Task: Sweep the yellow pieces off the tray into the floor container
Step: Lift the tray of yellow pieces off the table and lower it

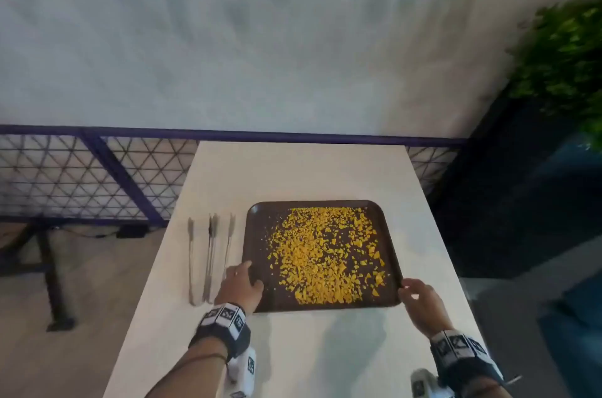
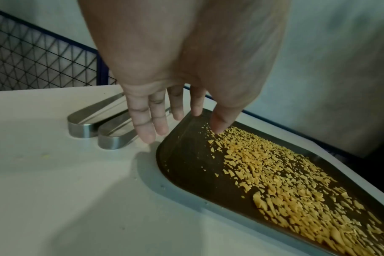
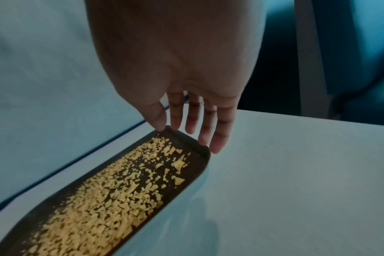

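With the yellow pieces (image 1: 322, 254) all lying on the brown tray (image 1: 257, 234) on the table (image 1: 293, 169), reaching stage only: left hand (image 1: 239, 283) and right hand (image 1: 420, 303) flanking the near corners, fingers (image 2: 143, 121) straight, spread, gripping nothing; next, gripping both edges.

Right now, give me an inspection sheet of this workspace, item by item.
Surface: white table, flat.
Job's things: brown tray flat on it, yellow pieces scattered inside; floor container not seen.
Clutter: two metal tongs lying left of the tray.
Grips: left hand and right hand at the tray's near corners, fingers straight, not yet gripping.
Cables: dark cable on the floor by the mesh railing.
Surroundings: grey wall, green plant.
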`<move>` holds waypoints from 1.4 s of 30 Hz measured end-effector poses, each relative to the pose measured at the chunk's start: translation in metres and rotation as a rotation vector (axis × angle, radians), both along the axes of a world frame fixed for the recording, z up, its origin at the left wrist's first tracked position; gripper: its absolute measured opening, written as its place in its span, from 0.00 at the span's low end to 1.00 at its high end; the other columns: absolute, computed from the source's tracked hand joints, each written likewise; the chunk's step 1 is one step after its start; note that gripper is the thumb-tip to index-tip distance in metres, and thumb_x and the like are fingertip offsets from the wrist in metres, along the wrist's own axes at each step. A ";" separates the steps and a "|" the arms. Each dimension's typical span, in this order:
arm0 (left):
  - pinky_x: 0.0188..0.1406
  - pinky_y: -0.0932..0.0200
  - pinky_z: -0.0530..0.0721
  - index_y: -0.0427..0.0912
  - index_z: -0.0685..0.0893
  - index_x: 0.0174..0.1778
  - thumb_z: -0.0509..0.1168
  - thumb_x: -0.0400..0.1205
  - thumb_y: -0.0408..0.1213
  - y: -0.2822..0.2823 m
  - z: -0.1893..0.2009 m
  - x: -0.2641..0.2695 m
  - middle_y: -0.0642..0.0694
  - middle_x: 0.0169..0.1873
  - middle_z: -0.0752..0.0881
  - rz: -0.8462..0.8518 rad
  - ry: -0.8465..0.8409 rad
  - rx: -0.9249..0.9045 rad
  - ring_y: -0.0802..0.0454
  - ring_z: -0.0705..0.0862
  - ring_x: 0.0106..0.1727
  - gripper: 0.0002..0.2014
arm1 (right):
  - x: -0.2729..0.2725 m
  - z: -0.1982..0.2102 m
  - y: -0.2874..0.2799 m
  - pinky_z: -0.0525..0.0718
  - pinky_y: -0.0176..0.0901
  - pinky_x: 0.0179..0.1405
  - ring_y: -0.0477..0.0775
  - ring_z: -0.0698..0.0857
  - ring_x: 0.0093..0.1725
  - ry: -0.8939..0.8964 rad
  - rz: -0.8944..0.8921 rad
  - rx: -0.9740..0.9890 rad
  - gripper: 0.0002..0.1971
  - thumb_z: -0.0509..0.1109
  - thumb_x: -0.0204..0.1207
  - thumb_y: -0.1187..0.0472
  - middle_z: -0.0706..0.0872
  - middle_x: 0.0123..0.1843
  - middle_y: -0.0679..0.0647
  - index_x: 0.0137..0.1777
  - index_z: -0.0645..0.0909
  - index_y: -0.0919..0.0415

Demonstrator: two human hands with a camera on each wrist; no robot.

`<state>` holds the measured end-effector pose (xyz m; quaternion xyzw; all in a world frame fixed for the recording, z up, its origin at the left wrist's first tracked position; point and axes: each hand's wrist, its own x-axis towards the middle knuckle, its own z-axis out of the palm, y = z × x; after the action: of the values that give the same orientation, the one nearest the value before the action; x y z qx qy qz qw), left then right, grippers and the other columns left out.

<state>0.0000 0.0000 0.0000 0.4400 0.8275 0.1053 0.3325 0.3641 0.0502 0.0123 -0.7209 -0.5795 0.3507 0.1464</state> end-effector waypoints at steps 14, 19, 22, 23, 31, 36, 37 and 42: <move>0.63 0.43 0.81 0.44 0.63 0.80 0.60 0.83 0.39 0.047 -0.030 -0.019 0.41 0.72 0.74 0.034 0.081 -0.169 0.38 0.81 0.67 0.28 | -0.018 -0.042 0.064 0.74 0.59 0.72 0.70 0.76 0.70 -0.219 -0.071 -0.278 0.24 0.57 0.83 0.68 0.76 0.72 0.69 0.79 0.68 0.68; 0.68 0.44 0.79 0.46 0.64 0.80 0.66 0.79 0.33 0.055 -0.037 -0.029 0.44 0.73 0.76 0.077 0.029 -0.214 0.38 0.80 0.69 0.33 | -0.015 -0.059 0.077 0.80 0.57 0.64 0.68 0.82 0.62 -0.239 -0.096 -0.285 0.22 0.58 0.79 0.67 0.83 0.64 0.67 0.72 0.77 0.65; 0.66 0.47 0.79 0.49 0.67 0.79 0.66 0.77 0.33 0.052 -0.035 -0.033 0.45 0.70 0.80 0.094 0.007 -0.200 0.37 0.82 0.67 0.33 | -0.015 -0.053 0.074 0.80 0.52 0.59 0.66 0.84 0.59 -0.218 -0.122 -0.282 0.20 0.59 0.77 0.68 0.86 0.62 0.65 0.68 0.81 0.64; 0.65 0.47 0.80 0.50 0.68 0.78 0.66 0.76 0.33 0.050 -0.034 -0.034 0.45 0.68 0.82 0.090 -0.001 -0.190 0.38 0.83 0.65 0.32 | -0.013 -0.049 0.072 0.81 0.52 0.59 0.66 0.84 0.59 -0.210 -0.132 -0.281 0.19 0.60 0.77 0.68 0.86 0.61 0.64 0.67 0.81 0.63; 0.48 0.53 0.80 0.57 0.73 0.60 0.65 0.78 0.37 0.015 -0.008 -0.039 0.54 0.49 0.86 0.038 0.005 -0.060 0.46 0.84 0.48 0.17 | 0.001 -0.009 0.021 0.85 0.56 0.51 0.65 0.87 0.50 -0.020 -0.260 -0.117 0.15 0.61 0.83 0.50 0.89 0.54 0.63 0.61 0.78 0.59; 0.53 0.51 0.83 0.60 0.73 0.59 0.64 0.80 0.37 -0.033 0.018 -0.029 0.57 0.50 0.86 -0.015 -0.034 0.049 0.49 0.86 0.50 0.15 | 0.020 0.017 -0.028 0.84 0.54 0.49 0.61 0.86 0.47 0.093 -0.233 -0.040 0.20 0.57 0.84 0.45 0.89 0.49 0.60 0.53 0.84 0.59; 0.53 0.52 0.83 0.61 0.73 0.60 0.65 0.81 0.37 -0.041 0.020 -0.027 0.59 0.51 0.85 -0.017 -0.036 0.055 0.50 0.86 0.50 0.16 | 0.024 0.017 -0.034 0.84 0.56 0.48 0.60 0.86 0.45 0.097 -0.227 -0.039 0.21 0.57 0.84 0.45 0.89 0.45 0.59 0.48 0.84 0.59; 0.51 0.53 0.79 0.58 0.73 0.65 0.66 0.82 0.35 -0.118 0.037 -0.002 0.57 0.51 0.81 0.037 -0.029 0.093 0.46 0.87 0.51 0.18 | 0.048 0.018 -0.095 0.85 0.60 0.48 0.60 0.86 0.42 0.136 -0.222 -0.052 0.23 0.56 0.84 0.43 0.88 0.40 0.57 0.42 0.84 0.59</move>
<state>-0.0016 -0.1180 0.0366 0.4380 0.8248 0.1562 0.3217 0.4116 -0.0451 0.0305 -0.7587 -0.4756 0.3952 0.2048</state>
